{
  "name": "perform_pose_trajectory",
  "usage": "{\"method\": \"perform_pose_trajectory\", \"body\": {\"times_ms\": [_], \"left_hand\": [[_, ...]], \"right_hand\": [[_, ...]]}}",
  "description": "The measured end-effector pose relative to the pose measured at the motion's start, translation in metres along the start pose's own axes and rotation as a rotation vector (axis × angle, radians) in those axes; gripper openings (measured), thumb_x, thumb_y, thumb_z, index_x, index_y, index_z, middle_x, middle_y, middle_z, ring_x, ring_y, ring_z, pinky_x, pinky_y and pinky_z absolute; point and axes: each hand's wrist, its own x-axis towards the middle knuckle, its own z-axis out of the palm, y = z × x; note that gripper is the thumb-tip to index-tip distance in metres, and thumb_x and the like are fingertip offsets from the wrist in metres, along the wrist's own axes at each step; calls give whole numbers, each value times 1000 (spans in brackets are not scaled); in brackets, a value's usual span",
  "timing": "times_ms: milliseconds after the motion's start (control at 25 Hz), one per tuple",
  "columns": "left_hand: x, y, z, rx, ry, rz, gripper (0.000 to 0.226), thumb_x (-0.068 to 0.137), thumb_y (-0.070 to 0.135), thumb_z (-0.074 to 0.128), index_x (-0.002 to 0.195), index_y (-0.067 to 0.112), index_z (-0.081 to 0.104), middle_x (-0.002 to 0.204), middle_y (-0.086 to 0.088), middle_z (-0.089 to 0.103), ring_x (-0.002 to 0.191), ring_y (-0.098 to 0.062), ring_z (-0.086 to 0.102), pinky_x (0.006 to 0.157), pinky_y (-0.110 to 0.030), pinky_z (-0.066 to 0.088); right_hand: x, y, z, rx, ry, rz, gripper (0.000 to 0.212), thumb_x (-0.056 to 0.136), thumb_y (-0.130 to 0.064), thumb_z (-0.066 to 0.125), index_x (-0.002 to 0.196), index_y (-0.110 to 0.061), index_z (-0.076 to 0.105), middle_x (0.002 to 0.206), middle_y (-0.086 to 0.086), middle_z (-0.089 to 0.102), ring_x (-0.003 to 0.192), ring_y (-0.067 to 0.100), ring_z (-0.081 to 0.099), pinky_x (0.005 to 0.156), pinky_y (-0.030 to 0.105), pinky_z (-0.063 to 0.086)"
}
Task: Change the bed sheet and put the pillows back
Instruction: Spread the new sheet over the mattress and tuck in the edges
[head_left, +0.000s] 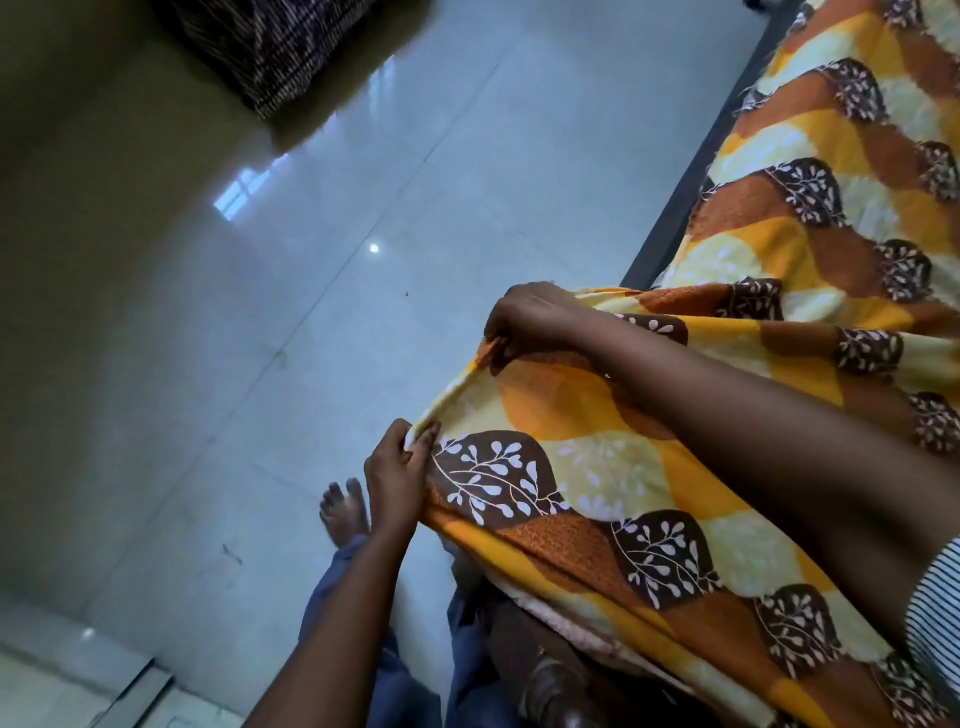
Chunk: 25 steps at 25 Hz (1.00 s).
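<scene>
- The bed sheet (597, 467), printed in orange, yellow and brown leaf shapes, lies spread over the bed (670, 228) at the right. Its near part is lifted off the mattress and hangs over the person's lap side.
- The left hand (397, 467) pinches the hemmed edge of the sheet, thumb and fingers closed on the cloth near a brown leaf patch.
- The right hand (530, 319) grips the same edge farther along, fingers curled over the hem, with its arm reaching across the cloth from a striped sleeve (935, 634).
- The stretch of hem between the two hands runs fairly straight. Holding it at two spaced points probably serves to find and line up the border before it is drawn over or tucked at the bed's side.
- The hands hold the edge out past the dark side of the bed, above the glossy tiled floor (363, 182), likely so the cloth hangs free and can be pulled even.
- A bare foot (343, 512) stands on the tiles just beyond the left hand.
- A dark checked bundle (291, 47) sits at the top left, well apart from the bed. I cannot tell whether it is a pillow or bedding.
- No pillow shows clearly, so by my reading the sheet step is in hand and the pillows are not yet back.
</scene>
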Motion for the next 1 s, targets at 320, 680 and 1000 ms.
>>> {"method": "perform_pose_trajectory", "body": {"times_ms": [320,680,1000], "left_hand": [[36,-28,-16,2,-193,-205,30,87,36,61,72,18,41,69,0,48,71,-19,47,69,-33,41],[39,54,-29,12,-629,-162,34,93,31,53,126,20,52,125,-6,56,107,-16,53,83,-24,39],[76,136,31,170,-744,0,32,94,33,52,123,20,54,116,-2,61,100,-9,57,84,-19,41]], "right_hand": [[17,-16,37,-23,18,60,38,79,-45,66,111,-25,63,116,0,59,109,25,55,68,29,35],[-106,2,15,468,253,328,20,88,-20,61,106,-17,68,112,7,60,108,21,55,89,22,35],[-153,124,-5,515,331,492,20,89,-13,58,106,-17,68,110,2,66,106,19,58,86,22,40]]}}
